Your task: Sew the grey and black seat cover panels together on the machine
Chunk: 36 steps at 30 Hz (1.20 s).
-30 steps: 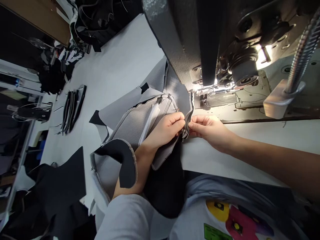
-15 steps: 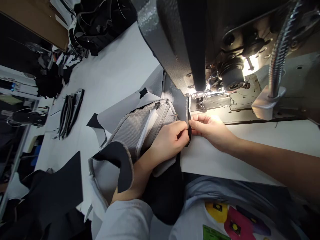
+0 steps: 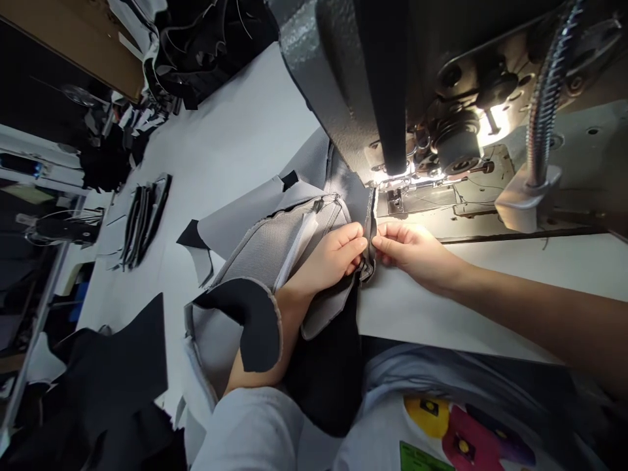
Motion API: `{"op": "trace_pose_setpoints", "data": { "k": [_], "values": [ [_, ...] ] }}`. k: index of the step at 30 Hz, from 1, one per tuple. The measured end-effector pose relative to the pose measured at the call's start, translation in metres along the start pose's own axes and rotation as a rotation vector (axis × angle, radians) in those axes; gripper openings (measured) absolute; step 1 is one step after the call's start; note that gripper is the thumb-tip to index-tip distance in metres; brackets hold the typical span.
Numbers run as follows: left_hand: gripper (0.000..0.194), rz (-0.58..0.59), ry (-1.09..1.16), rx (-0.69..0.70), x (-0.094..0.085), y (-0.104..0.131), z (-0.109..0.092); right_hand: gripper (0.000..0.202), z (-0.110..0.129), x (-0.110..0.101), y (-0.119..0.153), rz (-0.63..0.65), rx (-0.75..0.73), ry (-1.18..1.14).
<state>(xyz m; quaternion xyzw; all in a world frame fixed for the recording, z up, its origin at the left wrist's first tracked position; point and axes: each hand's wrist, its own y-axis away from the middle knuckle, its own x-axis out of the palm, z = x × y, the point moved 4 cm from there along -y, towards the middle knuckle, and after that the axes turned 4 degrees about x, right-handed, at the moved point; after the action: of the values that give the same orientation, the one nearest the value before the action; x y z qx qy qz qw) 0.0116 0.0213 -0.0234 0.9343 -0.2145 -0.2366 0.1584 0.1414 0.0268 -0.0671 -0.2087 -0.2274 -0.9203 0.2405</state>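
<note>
A grey and black padded fabric piece (image 3: 275,245) lies bunched on the white table, its seamed edge reaching the sewing machine (image 3: 338,85). My left hand (image 3: 341,252) pinches the fabric close to that edge, with a black curved flap (image 3: 260,327) lying over the forearm. From the other side, my right hand (image 3: 405,245) holds the same edge between thumb and fingers. Both hands are just in front of the lit presser foot (image 3: 395,196), with the fabric edge beside it. The fingertips of the two hands almost meet.
A flexible metal lamp neck (image 3: 542,111) with a white end hangs at the right. A stack of dark cut pieces (image 3: 144,219) stands on the white table (image 3: 230,131). Black fabric (image 3: 118,353) lies at lower left, and more dark pieces (image 3: 206,52) are piled at the back.
My left fingers have shifted slightly up along the edge, and the lower end of the seam now shows folded open beneath them. My right hand holds nearly the same place.
</note>
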Motion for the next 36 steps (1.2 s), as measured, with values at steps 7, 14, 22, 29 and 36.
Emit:
{"op": "trace_pose_setpoints", "data": {
  "k": [7, 14, 22, 29, 36],
  "values": [
    [0.024, 0.024, 0.065, -0.022, 0.000, 0.000, 0.002, 0.037, -0.002, -0.001, -0.001, 0.007, 0.032, -0.014],
    [0.024, 0.016, 0.048, -0.033, 0.000, 0.001, 0.002, 0.036, -0.005, -0.001, -0.001, 0.011, 0.053, -0.047],
    [0.026, -0.022, -0.352, 0.152, 0.008, 0.006, -0.010, 0.034, 0.000, -0.008, 0.002, -0.104, -0.028, -0.008],
    [0.023, -0.041, -0.751, 0.111, 0.029, 0.005, -0.025, 0.028, 0.010, -0.020, -0.006, -0.205, -0.073, 0.029],
    [0.024, -0.290, -0.777, 0.009, 0.013, -0.017, -0.038, 0.028, 0.010, -0.017, -0.007, -0.171, -0.086, -0.015]
  ]
}}
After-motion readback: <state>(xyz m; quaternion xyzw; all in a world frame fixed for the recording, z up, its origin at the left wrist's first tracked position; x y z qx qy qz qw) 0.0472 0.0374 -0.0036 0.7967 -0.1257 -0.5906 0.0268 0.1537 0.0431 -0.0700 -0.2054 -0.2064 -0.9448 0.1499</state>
